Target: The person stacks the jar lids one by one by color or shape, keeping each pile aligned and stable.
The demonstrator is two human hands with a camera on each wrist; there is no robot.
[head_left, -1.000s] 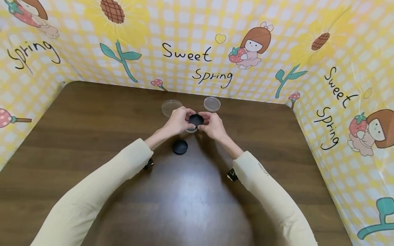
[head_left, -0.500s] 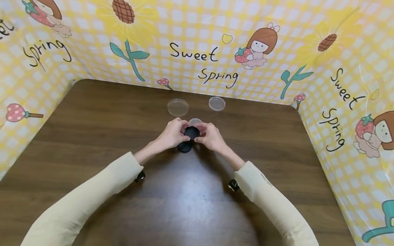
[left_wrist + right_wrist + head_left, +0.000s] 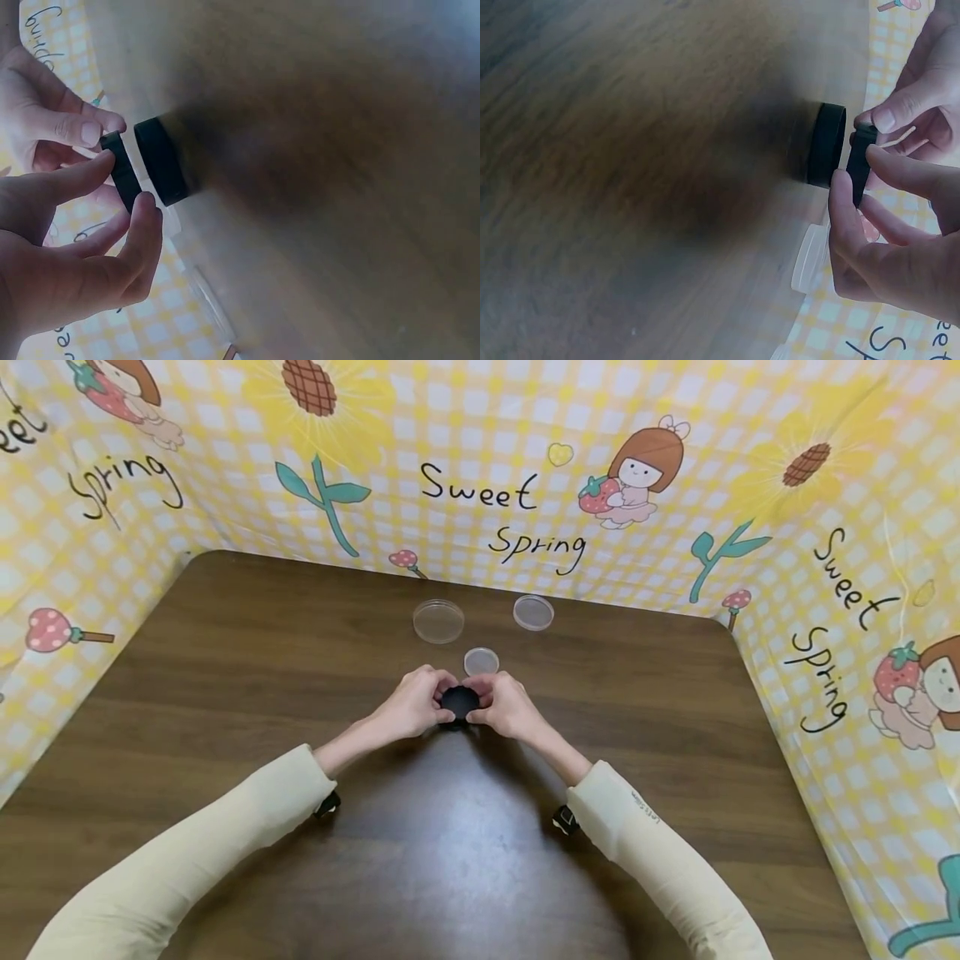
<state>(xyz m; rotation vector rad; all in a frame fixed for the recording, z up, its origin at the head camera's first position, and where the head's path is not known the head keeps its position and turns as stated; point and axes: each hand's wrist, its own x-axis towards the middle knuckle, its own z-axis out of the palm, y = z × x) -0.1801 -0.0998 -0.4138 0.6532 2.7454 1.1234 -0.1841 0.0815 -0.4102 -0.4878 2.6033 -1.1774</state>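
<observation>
— So, what are the hands on right now?

— Both on one small black disc. The left hand and the right hand meet over the middle of the brown table, fingertips curled in and pinching the disc's rim from either side.

— Is it down on the table?

— Not quite. From the left wrist view the held black disc sits just above a second black disc that lies flat on the wood, with a thin gap between the two. The right wrist view shows the same: lower disc on the table, upper one clamped between thumb and fingers, close to it but apart.

— And the clear pieces?

— Three of them, farther back. A small clear round dish lies just beyond the knuckles, near the hands but not touched. Behind that, a larger clear dish to the left and another clear one to the right, well apart from each other, close to the yellow checked backdrop with "Sweet Spring" lettering.

— Sleeves?

— Pale cream, long, down to both wrists, with a dark strap showing under each forearm.
</observation>
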